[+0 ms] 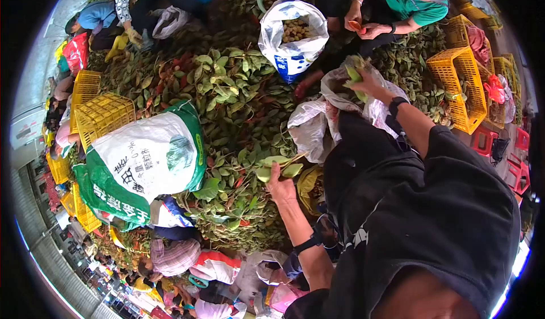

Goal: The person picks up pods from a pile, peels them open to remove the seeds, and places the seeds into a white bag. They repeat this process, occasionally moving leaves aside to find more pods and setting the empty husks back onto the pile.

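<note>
My left hand (281, 187) is closed round a leafy twig (278, 168), its broad green leaves spreading past the fingers above a heap of leafy branches (238, 126). Farther right, my right hand (372, 86) is over the mouth of a clear plastic bag (309, 128) between my legs. Some green leaves (355, 74) are at its fingers, which look closed on them, though the fingertips are partly hidden. In front of me stands an open white sack (278, 40) holding small round brown fruits (296, 30).
A large white-and-green printed sack (153, 154) lies on the heap to the left. Yellow crates (102, 117) stand behind it, with more yellow crates (454, 86) at right. A person in a green shirt (417, 6) holds something red. Other people sit around the heap.
</note>
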A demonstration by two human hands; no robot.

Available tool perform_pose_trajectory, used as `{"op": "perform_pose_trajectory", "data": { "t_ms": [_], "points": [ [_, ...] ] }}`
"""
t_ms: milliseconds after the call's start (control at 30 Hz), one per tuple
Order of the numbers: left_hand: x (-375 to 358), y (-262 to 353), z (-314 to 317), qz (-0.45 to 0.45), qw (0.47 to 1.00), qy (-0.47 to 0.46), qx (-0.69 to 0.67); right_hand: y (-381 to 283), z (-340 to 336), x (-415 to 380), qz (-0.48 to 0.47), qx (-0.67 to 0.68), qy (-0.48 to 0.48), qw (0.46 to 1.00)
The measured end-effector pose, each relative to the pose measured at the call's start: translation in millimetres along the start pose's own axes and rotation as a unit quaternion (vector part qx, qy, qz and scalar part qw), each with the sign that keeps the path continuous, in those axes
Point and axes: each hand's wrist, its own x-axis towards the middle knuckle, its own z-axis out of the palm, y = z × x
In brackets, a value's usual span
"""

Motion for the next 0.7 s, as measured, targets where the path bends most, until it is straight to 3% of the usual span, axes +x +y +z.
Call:
{"op": "perform_pose_trajectory", "data": {
  "t_ms": [33, 67, 133, 167, 233, 300, 333, 367, 433, 500, 533, 567, 600, 633, 700],
  "points": [
    [-3, 0, 14, 0.004, 1.000, -0.009, -0.006, 32, -3, 0, -0.044, -0.192, -0.009, 0.980],
    [-3, 1, 24, -0.006, 1.000, -0.010, -0.011, 57, -3, -7, -0.047, -0.191, -0.008, 0.980],
    [-7, 1, 46, -0.017, 1.000, -0.025, -0.003, 92, -7, -25, -0.034, -0.428, 0.014, 0.903],
    [-6, 0, 53, -0.018, 0.999, -0.028, -0.003, 94, -13, -27, -0.009, -0.374, 0.006, 0.928],
    [-3, -3, 64, -0.006, 0.998, -0.045, 0.042, 108, -12, 6, 0.010, -0.449, -0.226, 0.864],
    [-4, -6, 78, 0.006, 0.996, -0.059, 0.063, 55, -16, -17, 0.095, -0.059, -0.176, 0.978],
    [-6, -8, 85, 0.011, 0.995, -0.069, 0.073, 7, -20, -35, 0.120, 0.128, -0.142, 0.974],
    [-8, -11, 91, 0.016, 0.993, -0.078, 0.083, -36, -18, -44, 0.122, 0.126, -0.143, 0.974],
    [-6, -21, 99, 0.022, 0.994, -0.078, 0.075, -120, -6, -57, -0.018, 0.186, -0.235, 0.954],
    [-7, -28, 106, 0.011, 0.993, -0.094, 0.072, -204, 7, -85, -0.022, 0.186, -0.297, 0.936],
    [-1, -35, 106, 0.018, 0.995, -0.076, 0.064, -231, 17, -95, -0.090, 0.127, -0.302, 0.941],
    [4, -38, 102, 0.022, 0.995, -0.073, 0.060, -248, 26, -101, -0.158, 0.065, -0.305, 0.937],
    [8, -40, 97, -0.010, 0.994, -0.108, 0.006, -250, 39, -102, -0.162, 0.062, -0.310, 0.935],
    [5, -35, 101, -0.040, 0.988, -0.142, -0.049, -248, 57, -100, -0.215, 0.005, -0.265, 0.940],
    [-14, -19, 110, -0.019, 0.995, -0.093, -0.012, -248, 73, -96, -0.276, -0.052, -0.232, 0.932]
  ]
}}
